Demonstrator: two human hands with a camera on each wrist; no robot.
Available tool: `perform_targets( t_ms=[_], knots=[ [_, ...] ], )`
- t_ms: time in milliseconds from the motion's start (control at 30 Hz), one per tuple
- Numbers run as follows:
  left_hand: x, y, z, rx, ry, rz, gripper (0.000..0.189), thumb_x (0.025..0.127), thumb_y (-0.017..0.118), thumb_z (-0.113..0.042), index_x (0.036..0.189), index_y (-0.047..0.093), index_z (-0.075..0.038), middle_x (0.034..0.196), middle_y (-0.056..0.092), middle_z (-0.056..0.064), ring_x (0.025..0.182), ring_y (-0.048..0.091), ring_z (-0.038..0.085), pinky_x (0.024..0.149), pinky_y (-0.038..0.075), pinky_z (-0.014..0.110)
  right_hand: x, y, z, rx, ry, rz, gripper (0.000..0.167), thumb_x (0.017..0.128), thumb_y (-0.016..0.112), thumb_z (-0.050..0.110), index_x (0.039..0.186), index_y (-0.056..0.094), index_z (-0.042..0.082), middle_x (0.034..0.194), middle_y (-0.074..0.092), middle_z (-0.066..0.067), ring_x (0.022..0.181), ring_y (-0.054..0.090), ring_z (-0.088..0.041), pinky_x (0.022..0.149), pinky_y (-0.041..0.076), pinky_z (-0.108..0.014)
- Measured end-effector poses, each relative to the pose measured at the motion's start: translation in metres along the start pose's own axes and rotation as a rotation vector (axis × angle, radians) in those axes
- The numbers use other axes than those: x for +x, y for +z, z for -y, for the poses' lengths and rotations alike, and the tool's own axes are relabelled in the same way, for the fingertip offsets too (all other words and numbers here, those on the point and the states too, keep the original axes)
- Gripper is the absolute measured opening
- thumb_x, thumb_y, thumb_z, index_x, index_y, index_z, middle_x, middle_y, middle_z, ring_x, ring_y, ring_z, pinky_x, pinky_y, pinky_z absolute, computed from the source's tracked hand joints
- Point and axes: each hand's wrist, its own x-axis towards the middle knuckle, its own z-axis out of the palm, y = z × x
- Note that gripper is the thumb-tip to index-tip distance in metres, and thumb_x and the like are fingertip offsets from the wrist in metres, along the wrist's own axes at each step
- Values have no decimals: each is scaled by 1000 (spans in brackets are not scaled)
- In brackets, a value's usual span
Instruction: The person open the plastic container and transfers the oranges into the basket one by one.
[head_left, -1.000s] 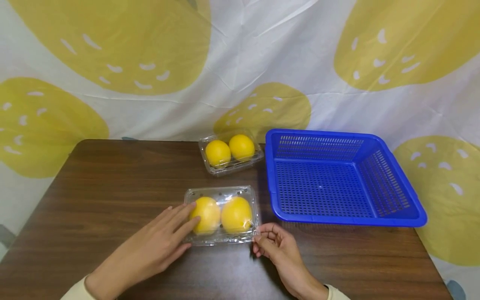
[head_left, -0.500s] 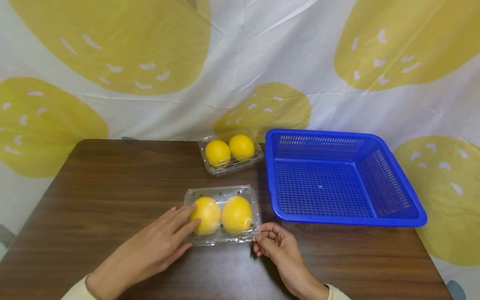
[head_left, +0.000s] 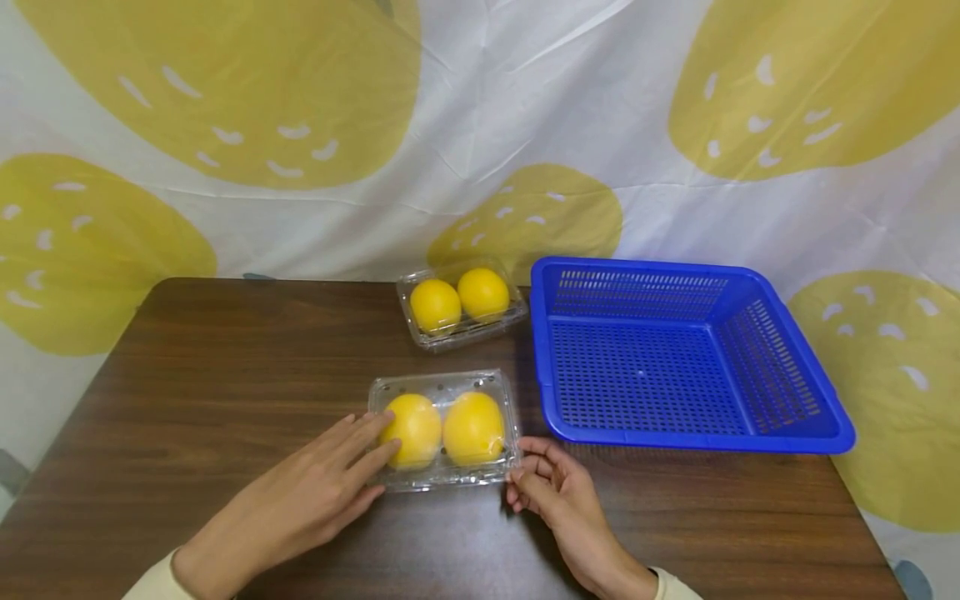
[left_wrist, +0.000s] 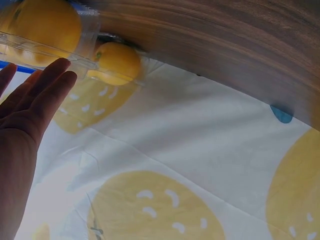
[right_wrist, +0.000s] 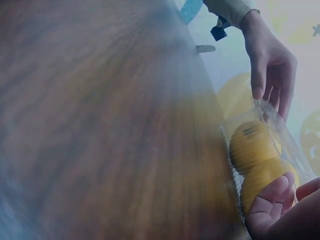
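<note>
A clear plastic clamshell box (head_left: 450, 477) with two round yellow-orange fruits, which look like oranges (head_left: 473, 429), lies near the middle of the dark wooden table. My left hand (head_left: 307, 482) lies along its left side, fingers extended over the lid with the tips at the left fruit; in the left wrist view these fingers are straight. At the front right corner my right hand (head_left: 558, 504) pinches the box's rim between thumb and curled fingers. The right wrist view shows the box edge-on between both hands, the fruits (right_wrist: 255, 147) visible through the plastic.
A second clear clamshell box (head_left: 450, 340) holding two similar fruits stands at the table's back edge. To its right is a blue perforated plastic basket (head_left: 697, 443) with nothing in it. A white curtain (head_left: 330, 229) with yellow fruit prints hangs behind the table.
The right index finger has lifted slightly along the box's right side. The left hand, both boxes and the basket stay where they were.
</note>
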Motion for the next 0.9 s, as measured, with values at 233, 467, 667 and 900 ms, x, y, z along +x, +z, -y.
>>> perform_targets(
  t_ms=[233, 467, 667, 900],
  knots=[
    [-1, 0, -1, 8, -1, -10, 64, 121, 25, -38, 135, 72, 3, 147, 65, 27, 125, 71, 45, 108, 57, 59, -1, 0, 0, 0, 8, 5, 43, 101, 64, -6, 139, 49, -16, 101, 66, -12, 80, 65, -16, 73, 60, -25],
    [0, 0, -1, 24, 2, -9, 64, 121, 25, -38, 135, 72, 3, 146, 66, 28, 125, 71, 45, 108, 56, 58, -1, -1, 0, 3, 10, 7, 44, 100, 65, -5, 140, 49, -16, 102, 67, -11, 81, 65, -17, 74, 61, -26],
    [0, 0, -2, 25, -1, -3, 65, 121, 24, -37, 135, 72, 4, 146, 66, 28, 125, 71, 45, 108, 57, 58, -2, 1, 0, 6, 3, -8, 43, 99, 63, -7, 139, 50, -16, 101, 67, -11, 80, 65, -16, 73, 61, -25],
    [1, -1, -3, 21, -6, 8, 66, 120, 23, -38, 135, 72, 4, 146, 66, 28, 126, 71, 44, 109, 56, 58, -4, 7, -2, 54, -1, -65, 33, 97, 63, -8, 128, 51, -11, 97, 68, -11, 77, 65, -17, 70, 60, -25]
  ],
)
